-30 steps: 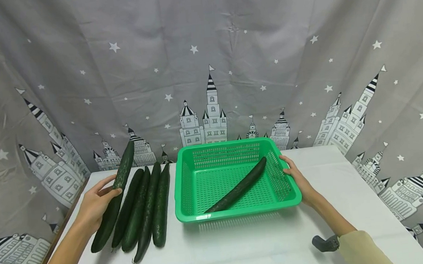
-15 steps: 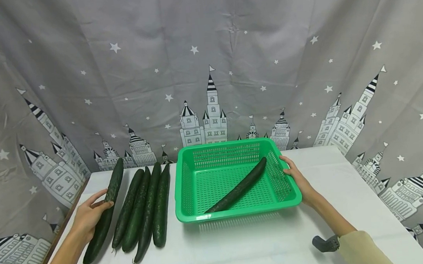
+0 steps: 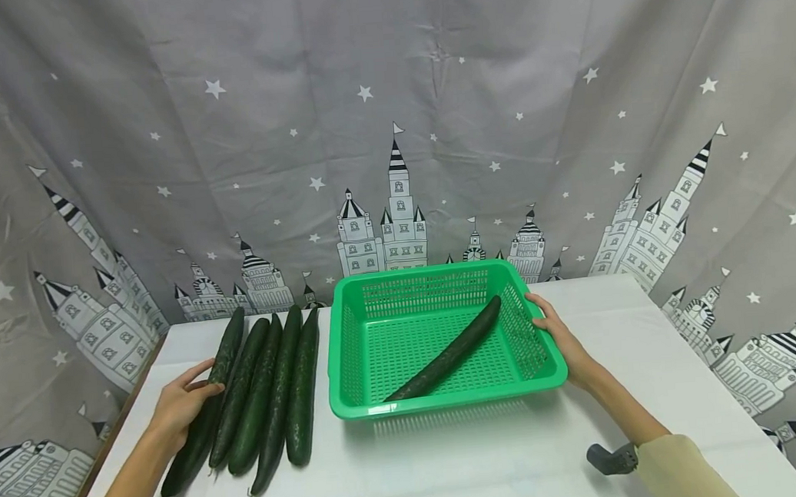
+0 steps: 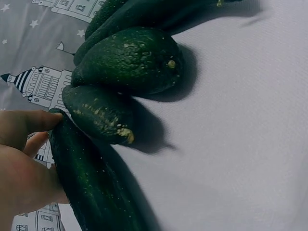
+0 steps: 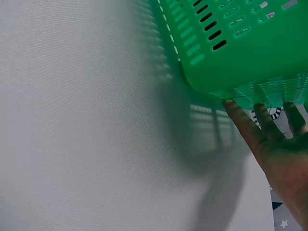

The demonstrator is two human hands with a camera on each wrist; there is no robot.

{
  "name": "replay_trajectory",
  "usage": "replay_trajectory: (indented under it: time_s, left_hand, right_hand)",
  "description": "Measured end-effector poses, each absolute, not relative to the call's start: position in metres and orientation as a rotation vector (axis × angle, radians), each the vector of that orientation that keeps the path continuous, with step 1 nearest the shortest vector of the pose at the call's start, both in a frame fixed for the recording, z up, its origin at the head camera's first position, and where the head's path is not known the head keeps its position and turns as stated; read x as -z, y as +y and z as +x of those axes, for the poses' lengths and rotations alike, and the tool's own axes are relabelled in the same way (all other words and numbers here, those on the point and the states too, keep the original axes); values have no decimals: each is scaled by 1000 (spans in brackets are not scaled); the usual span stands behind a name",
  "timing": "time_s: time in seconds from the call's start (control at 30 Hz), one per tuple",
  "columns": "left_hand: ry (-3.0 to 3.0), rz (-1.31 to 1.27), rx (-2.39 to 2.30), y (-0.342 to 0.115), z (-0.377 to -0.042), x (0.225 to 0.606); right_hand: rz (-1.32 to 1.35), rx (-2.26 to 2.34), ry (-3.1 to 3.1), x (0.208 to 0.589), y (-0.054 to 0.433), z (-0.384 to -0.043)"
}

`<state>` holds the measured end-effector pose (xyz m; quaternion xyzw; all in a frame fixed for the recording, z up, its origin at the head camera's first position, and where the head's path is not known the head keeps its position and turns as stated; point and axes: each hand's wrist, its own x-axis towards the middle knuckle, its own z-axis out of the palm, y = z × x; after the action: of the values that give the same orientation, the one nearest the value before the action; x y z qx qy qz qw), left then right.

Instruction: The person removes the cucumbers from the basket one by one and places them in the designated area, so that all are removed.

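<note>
In the head view my left hand [image 3: 180, 406] holds the leftmost dark green cucumber [image 3: 190, 452] between thumb and fingers. The left wrist view shows the fingertips against this cucumber [image 4: 91, 178]. Several more cucumbers [image 3: 259, 404] lie side by side just to its right, the nearest close against it. My right hand [image 3: 560, 337] grips the right rim of a green plastic basket [image 3: 450, 401]. In the right wrist view its fingers [image 5: 272, 125] reach the basket's outer wall, and the thumb is out of that view. A single cucumber [image 3: 447, 360] lies diagonally inside the basket.
A white cloth-covered table [image 3: 469, 467] bears everything. Behind it hangs a grey curtain [image 3: 384, 49] printed with castles and stars. Dark wrist mounts show near the left forearm [image 3: 130, 483] and the right sleeve [image 3: 684, 471].
My left hand has brought the cucumber down from a raised, slanted hold, first leftward, then back right beside the row. The right hand and basket have stayed still.
</note>
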<state>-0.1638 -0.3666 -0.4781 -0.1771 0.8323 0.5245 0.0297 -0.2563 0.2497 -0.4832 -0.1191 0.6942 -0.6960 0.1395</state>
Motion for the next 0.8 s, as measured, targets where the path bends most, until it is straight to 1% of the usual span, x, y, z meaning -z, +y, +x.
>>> replay_trajectory:
  time_s: [0.33, 0.8]
  left_hand:
    - [2567, -545, -1581, -366, -168, 484]
    - [2489, -490, -1616, -370, -167, 483]
  right_hand:
    - [-361, 2012, 2006, 483, 250, -257]
    - [-342, 1999, 2021, 483, 250, -256]
